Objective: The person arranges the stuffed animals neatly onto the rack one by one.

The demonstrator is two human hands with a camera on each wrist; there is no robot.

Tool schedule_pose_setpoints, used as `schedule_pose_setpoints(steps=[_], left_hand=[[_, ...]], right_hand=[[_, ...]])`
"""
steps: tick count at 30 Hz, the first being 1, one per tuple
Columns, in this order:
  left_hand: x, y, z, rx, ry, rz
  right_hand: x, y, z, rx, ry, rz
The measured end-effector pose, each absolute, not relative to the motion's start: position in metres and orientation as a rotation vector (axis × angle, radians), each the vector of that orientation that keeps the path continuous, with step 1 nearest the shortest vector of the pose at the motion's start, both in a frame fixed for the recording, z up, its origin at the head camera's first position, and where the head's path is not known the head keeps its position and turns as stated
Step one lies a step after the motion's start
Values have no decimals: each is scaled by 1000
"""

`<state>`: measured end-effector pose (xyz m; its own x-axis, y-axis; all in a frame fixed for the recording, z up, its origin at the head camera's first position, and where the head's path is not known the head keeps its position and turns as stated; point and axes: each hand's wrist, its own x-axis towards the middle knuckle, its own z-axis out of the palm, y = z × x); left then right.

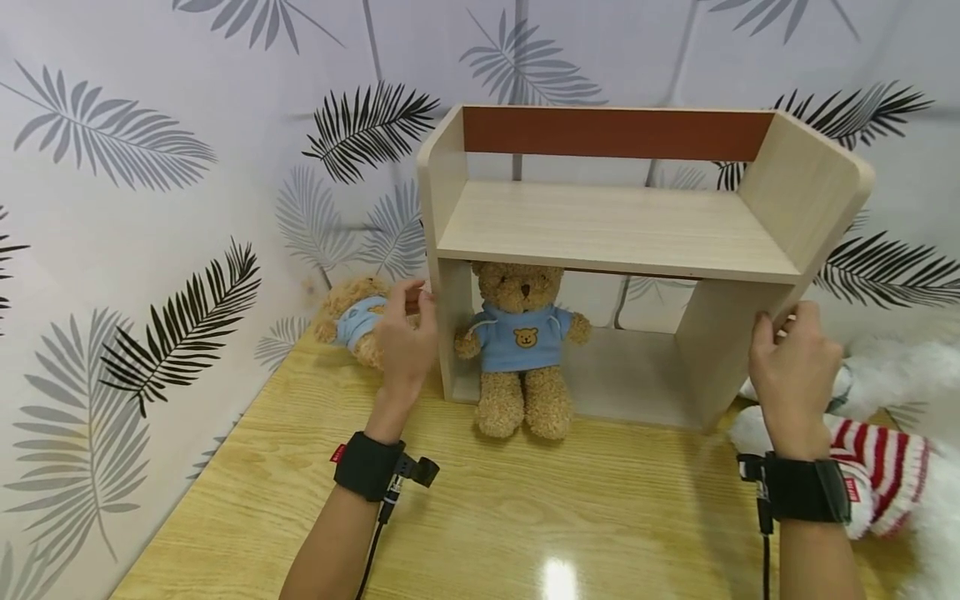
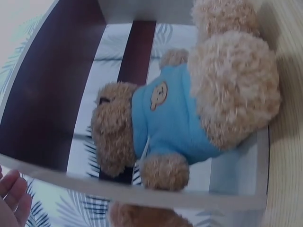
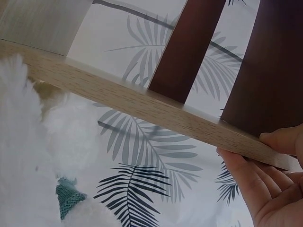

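Note:
A pale wooden two-tier shelf [image 1: 622,229] stands on the table with a teddy bear [image 1: 522,337] in a blue sweater seated in its lower compartment, the bear's legs reaching past the front edge. My right hand [image 1: 797,375] pinches the shelf's right side panel [image 3: 128,97], thumb on the inner face and fingers outside. My left hand [image 1: 407,337] is beside the left side panel [image 1: 444,325], on its outer side. In the left wrist view its relaxed fingers [image 2: 16,196] show next to the panel's edge, holding nothing.
Behind my left hand a second teddy bear [image 1: 358,317] in blue lies on its side on the table [image 1: 480,500]. White plush toys, one in a red-striped sweater [image 1: 888,467], lie at the right. A leaf-patterned cloth [image 1: 172,250] hangs behind.

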<state>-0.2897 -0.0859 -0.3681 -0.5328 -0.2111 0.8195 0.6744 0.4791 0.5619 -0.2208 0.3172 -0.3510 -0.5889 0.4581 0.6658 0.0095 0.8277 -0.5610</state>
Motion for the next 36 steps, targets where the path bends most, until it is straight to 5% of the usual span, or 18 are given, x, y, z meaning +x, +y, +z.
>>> schedule_pose_setpoints(steps=[36], left_hand=[[-321,-177,-430,447,-2049,-1594]], right_hand=[[-220,315,-352,-332,-2126,633]])
